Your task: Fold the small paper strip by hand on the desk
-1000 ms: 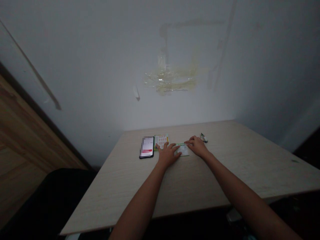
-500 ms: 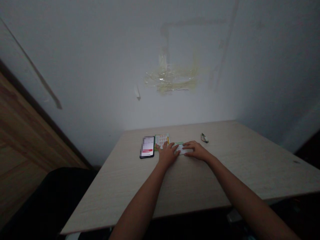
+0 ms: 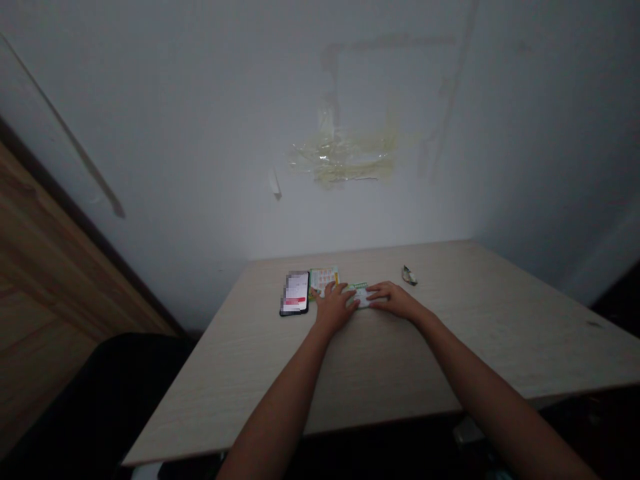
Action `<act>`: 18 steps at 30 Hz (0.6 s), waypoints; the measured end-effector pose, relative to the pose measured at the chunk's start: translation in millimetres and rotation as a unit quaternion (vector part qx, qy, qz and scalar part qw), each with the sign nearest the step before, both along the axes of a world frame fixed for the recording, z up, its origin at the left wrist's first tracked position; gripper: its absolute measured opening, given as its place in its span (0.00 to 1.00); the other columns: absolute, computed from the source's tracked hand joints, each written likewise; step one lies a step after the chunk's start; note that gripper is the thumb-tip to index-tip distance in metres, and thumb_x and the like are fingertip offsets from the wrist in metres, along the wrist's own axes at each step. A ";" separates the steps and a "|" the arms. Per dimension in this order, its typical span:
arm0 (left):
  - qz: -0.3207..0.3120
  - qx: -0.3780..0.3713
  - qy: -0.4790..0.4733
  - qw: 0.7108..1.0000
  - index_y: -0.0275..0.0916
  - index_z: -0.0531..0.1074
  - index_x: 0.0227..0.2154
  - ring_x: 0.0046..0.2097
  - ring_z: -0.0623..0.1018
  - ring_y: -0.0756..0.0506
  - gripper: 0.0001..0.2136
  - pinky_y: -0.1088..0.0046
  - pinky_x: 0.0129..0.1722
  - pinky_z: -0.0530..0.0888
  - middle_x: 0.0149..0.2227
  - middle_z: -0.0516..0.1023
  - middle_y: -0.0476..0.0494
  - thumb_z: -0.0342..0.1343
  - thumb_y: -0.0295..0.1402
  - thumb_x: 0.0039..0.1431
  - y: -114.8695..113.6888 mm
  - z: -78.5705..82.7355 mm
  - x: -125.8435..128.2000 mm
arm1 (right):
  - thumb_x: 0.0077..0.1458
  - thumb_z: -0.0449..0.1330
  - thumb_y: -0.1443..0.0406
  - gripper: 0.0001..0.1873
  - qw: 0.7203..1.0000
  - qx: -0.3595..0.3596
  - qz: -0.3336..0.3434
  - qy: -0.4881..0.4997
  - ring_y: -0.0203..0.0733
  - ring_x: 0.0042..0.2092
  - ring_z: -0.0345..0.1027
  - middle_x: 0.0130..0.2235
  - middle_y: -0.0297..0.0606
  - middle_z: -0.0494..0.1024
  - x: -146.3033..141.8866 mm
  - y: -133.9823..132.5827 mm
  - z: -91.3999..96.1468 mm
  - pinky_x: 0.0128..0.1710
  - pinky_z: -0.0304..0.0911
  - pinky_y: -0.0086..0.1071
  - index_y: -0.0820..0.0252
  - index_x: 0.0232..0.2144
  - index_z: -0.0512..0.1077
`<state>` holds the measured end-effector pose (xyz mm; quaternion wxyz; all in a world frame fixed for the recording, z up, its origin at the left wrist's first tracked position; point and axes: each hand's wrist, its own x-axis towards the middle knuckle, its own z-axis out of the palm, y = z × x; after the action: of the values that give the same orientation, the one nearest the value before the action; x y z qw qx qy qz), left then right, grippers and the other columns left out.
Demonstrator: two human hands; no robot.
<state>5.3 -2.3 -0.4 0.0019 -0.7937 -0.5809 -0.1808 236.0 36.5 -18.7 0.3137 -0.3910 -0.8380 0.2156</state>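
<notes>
Toward far edge of tabletop (image 3: 380, 373): white-green slip (image 3: 361, 294) between hands, fingertips of both touching it. Left hand (image 3: 333, 309) palm down, fingers spread, also partly over colourful card (image 3: 325, 275). Right hand (image 3: 395, 300) at slip's right end, fingers bent; cannot tell if pinching. Hands slightly apart. Phone (image 3: 296, 295) left of card, screen lit. Small scrap (image 3: 409, 275) beyond right hand.

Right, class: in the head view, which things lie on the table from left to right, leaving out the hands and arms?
Phone → printed sheet → green-and-white paper → small scrap.
</notes>
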 end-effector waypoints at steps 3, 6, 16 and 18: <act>-0.016 -0.003 0.005 1.000 0.60 0.74 0.49 0.64 0.58 0.33 0.16 0.26 0.59 0.42 0.61 0.68 0.52 0.50 0.51 0.62 -0.1 1.8 -3.4 | 0.51 0.65 0.55 0.12 1.000 -0.010 0.003 0.010 0.50 0.54 0.69 0.51 0.40 0.78 -0.5 -1.0 1.6 0.58 0.58 0.47 0.51 0.38 0.81; -0.032 -0.009 0.010 0.999 0.58 0.74 0.49 0.64 0.58 0.33 0.19 0.26 0.59 0.42 0.61 0.68 0.51 0.50 0.54 0.60 -0.9 4.8 -6.1 | 0.51 0.64 0.54 0.13 1.000 -0.017 0.001 0.018 0.51 0.54 0.69 0.50 0.41 0.79 -1.2 -1.8 3.2 0.59 0.58 0.48 0.52 0.37 0.81; -0.018 -0.016 0.000 1.000 0.55 0.77 0.46 0.63 0.61 0.33 0.16 0.27 0.59 0.43 0.57 0.72 0.48 0.51 0.51 0.61 -1.0 5.7 -0.8 | 0.51 0.64 0.54 0.12 1.000 -0.006 -0.016 0.020 0.51 0.53 0.70 0.49 0.41 0.79 -6.2 -1.0 1.1 0.58 0.60 0.46 0.53 0.35 0.82; -0.017 -0.012 -0.006 1.000 0.53 0.77 0.45 0.62 0.61 0.34 0.16 0.27 0.59 0.42 0.57 0.73 0.47 0.51 0.51 0.62 -1.3 5.2 1.1 | 0.49 0.66 0.54 0.12 0.999 -0.002 -0.033 0.022 0.51 0.52 0.71 0.48 0.40 0.80 -8.7 0.5 -1.1 0.57 0.61 0.46 0.52 0.34 0.82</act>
<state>6.4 -3.6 4.8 -0.0142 -0.8022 -0.5695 -0.1787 227.3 37.0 -19.8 0.3385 -0.4145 -0.8169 0.2152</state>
